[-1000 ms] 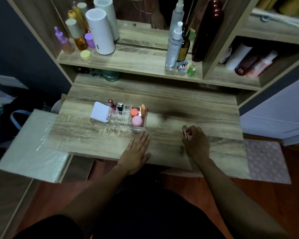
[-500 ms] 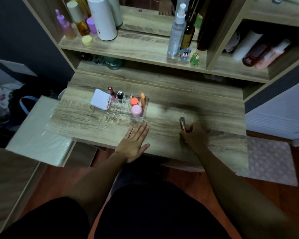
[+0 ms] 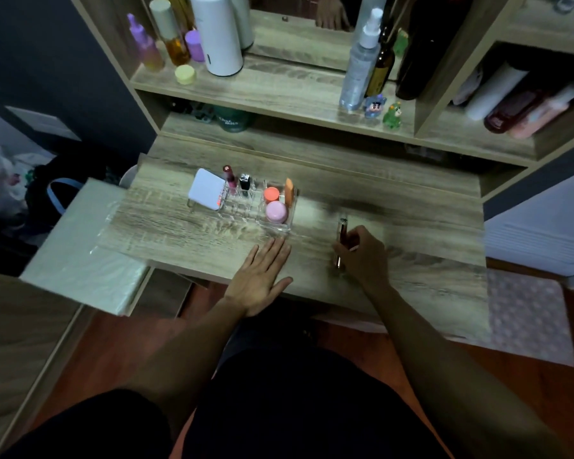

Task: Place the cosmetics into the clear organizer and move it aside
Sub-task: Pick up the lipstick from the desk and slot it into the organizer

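Observation:
A clear organizer [image 3: 237, 212] stands on the wooden desk [image 3: 411, 233], left of centre. In it are a white compact [image 3: 205, 193], a dark red lipstick [image 3: 229, 176], a black tube [image 3: 244, 183], an orange jar [image 3: 271, 194], a pink round jar [image 3: 276, 211] and an orange stick [image 3: 289, 191]. My right hand [image 3: 365, 256] holds a slim dark lipstick tube [image 3: 341, 238], lifted slightly, to the right of the organizer. Just in front of the organizer, my left hand [image 3: 260, 276] lies flat on the desk with fingers spread.
A shelf above the desk carries bottles [image 3: 358, 64], a white cylinder [image 3: 217, 34] and small figurines [image 3: 391, 115]. A plastic-wrapped board [image 3: 77, 246] juts out at the desk's left end. A patterned mat [image 3: 527, 313] lies on the right.
My right hand has raised the lipstick tube more upright and shifted it a little toward the organizer. My left hand stays flat on the desk.

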